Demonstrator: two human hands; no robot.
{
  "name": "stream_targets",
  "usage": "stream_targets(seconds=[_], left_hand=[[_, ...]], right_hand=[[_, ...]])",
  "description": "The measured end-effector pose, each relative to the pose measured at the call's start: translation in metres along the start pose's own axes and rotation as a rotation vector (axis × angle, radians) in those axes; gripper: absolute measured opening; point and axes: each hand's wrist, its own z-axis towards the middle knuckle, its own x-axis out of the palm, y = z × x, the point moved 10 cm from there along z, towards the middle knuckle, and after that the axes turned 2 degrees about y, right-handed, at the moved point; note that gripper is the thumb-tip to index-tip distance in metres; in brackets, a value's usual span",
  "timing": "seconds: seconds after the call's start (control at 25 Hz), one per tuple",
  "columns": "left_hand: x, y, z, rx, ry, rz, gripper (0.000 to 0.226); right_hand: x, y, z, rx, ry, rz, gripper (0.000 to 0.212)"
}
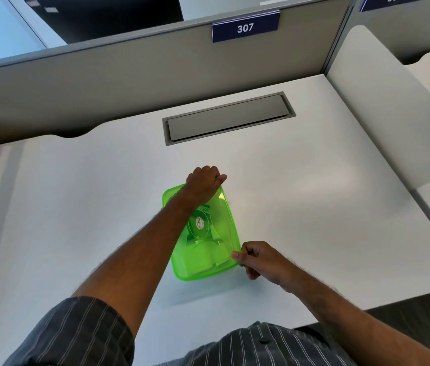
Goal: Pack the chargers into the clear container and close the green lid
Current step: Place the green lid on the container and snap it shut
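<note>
the left hand (203, 184) reaches across the green lid (219, 225) to its far edge, fingers curled over the rim and pressing down, likely to seat that end on the clear container beneath. the container sits mid-bench (76, 207), and pale shapes, apparently the chargers (203, 257), show through the tinted lid. at the near right corner the right hand (254, 258) pinches the lid's rim between thumb and bent fingers, seemingly steadying or snapping that corner. whether the lid is fully clipped shut cannot be told.
</note>
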Motion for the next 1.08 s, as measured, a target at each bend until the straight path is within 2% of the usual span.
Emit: stream_targets(seconds=[0.32,0.56,0.88,1.08], left_hand=[[-0.03,0.08,-0.035,-0.054,-0.108,-0.157,0.027],[-0.019,0.125,-0.078,-0.202,-0.223,-0.333,0.027],[0.015,0.135,-0.15,-0.335,-0.326,-0.463,0.028],[0.038,0.13,-0.189,-0.417,-0.354,-0.591,0.029]], right_hand=[[-0.028,0.012,-0.003,-0.022,-0.12,0.029,0.035],[-0.058,0.025,0.001,-0.008,-0.241,0.062,0.031],[-0.084,0.037,0.009,-0.001,-0.364,0.129,0.021],[-0.088,0.046,0.006,-0.076,-0.338,0.153,0.018]])
